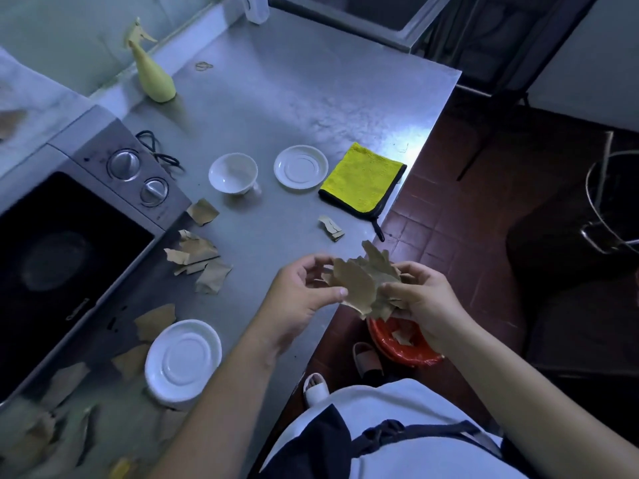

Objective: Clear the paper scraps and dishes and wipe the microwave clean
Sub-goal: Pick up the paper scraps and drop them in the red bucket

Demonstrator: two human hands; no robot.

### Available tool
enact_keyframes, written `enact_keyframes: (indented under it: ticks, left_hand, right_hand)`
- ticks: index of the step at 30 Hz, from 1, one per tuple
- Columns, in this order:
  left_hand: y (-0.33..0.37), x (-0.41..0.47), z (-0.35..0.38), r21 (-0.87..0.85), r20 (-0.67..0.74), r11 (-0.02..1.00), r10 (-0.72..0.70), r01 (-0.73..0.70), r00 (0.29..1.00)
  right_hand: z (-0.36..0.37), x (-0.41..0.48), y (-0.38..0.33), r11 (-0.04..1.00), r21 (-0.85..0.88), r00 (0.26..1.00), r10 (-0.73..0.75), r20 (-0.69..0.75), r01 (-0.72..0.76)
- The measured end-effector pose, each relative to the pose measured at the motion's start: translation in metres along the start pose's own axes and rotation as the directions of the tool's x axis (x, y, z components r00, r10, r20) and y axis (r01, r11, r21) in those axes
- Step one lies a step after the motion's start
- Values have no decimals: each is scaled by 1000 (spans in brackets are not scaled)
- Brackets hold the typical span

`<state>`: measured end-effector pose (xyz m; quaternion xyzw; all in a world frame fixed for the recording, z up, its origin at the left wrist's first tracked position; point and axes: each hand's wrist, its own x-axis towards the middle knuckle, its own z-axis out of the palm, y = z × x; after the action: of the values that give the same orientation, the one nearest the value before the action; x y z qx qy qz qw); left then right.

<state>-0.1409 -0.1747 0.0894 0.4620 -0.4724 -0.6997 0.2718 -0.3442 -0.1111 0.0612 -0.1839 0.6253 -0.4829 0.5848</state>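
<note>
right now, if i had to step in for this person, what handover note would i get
Hands: left hand and right hand both grip a bunch of scraps at the counter edge, roughly above the orange bin on the floor, which already holds some paper.
On the counter: loose scraps beside the microwave, one scrap near the yellow cloth, cup, saucer, white plate.
Left to do: drop the bunch, gather the rest, clear the dishes, wipe the microwave. The cloth lies folded; the spray bottle stands at the back.
</note>
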Motion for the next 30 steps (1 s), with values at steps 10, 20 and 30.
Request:
enact_keyframes:
  ticks: [10,20,30]
  left_hand:
    - [-12,-15,-7,355,-103,933,93,-51,990]
    - [-22,-22,-5,465,20,869,180,-169,983]
    - [-52,-21,19,434,86,875,196,-214,977]
  right_hand:
    - [30,-21,-3,1000,-20,972,19,234,-15]
    - [27,-43,15,992,102,963,44,265,-73]
    - [9,-57,36,999,18,999,37,17,-37]
